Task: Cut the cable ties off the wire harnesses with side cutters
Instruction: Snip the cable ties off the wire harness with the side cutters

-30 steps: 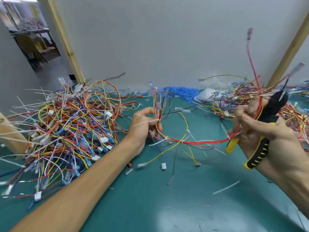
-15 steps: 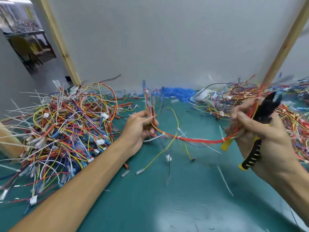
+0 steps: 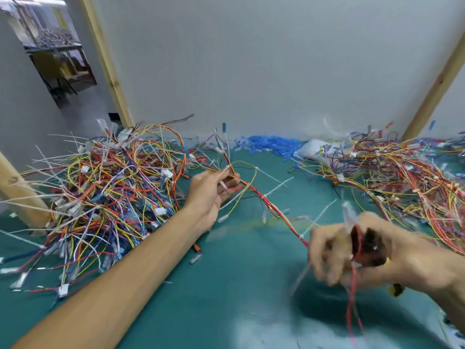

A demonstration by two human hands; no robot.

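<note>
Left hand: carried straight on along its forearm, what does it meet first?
The left hand, pinching a red-and-yellow wire harness, would likely reach the blue wire heap by the wall; depth unclear.

**A grey room with wood posts**

A plain grey wall (image 3: 276,71) stands behind the green table top (image 3: 226,298). One pale wood post (image 3: 108,61) rises on the left and another post (image 3: 435,89) on the right. Far left, a gap shows what may be a dark table (image 3: 57,47) under a bright light (image 3: 47,0).

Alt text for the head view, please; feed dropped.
Left hand and blurred right hand stretch a wire harness over the green mat; the right also holds the side cutters. A tangled left pile and right pile flank them.
</note>
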